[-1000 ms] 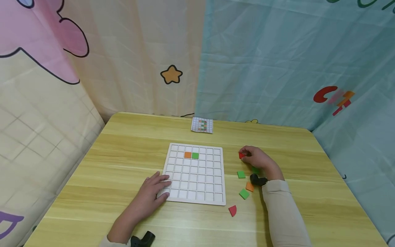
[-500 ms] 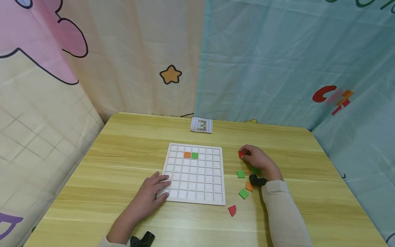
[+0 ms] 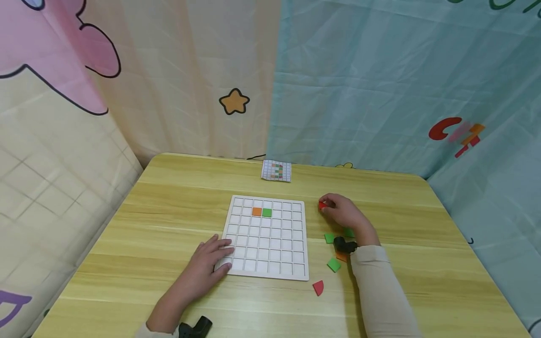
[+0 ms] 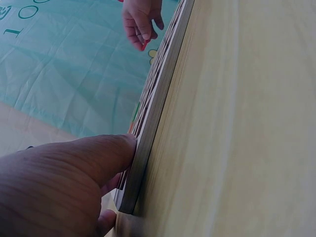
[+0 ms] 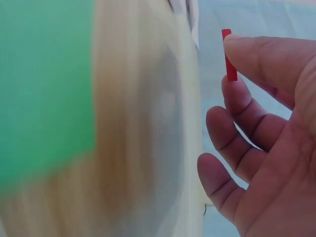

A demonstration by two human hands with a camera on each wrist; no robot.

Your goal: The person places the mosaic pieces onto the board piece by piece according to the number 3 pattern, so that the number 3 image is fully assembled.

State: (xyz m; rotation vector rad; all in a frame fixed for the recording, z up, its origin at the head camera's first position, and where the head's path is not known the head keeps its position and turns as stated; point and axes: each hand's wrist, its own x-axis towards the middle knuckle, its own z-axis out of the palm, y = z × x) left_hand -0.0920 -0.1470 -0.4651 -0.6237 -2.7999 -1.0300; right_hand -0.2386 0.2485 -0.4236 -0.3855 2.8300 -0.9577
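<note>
A thin red tile (image 5: 230,64) is pinched between the thumb and fingertips of my right hand (image 3: 344,213), held up above the table to the right of the board; its full outline is hidden. The white grid board (image 3: 266,253) lies flat in front of me. An orange square tile (image 3: 257,211) and a green square tile (image 3: 267,212) sit side by side in its second row from the top. My left hand (image 3: 207,263) rests with spread fingers on the board's lower left edge. In the left wrist view, the thumb (image 4: 111,153) touches the board's rim.
Right of the board lie loose pieces: several green squares (image 3: 334,265), an orange square (image 3: 341,257) partly under the wrist camera, and a red quarter-round (image 3: 319,288). A printed grid card (image 3: 276,171) with a coloured pattern lies behind the board. Curtains hang beyond the table's far edge.
My right hand has lifted and shifted left towards the board, carrying the red tile. My left hand and the board have stayed in place.
</note>
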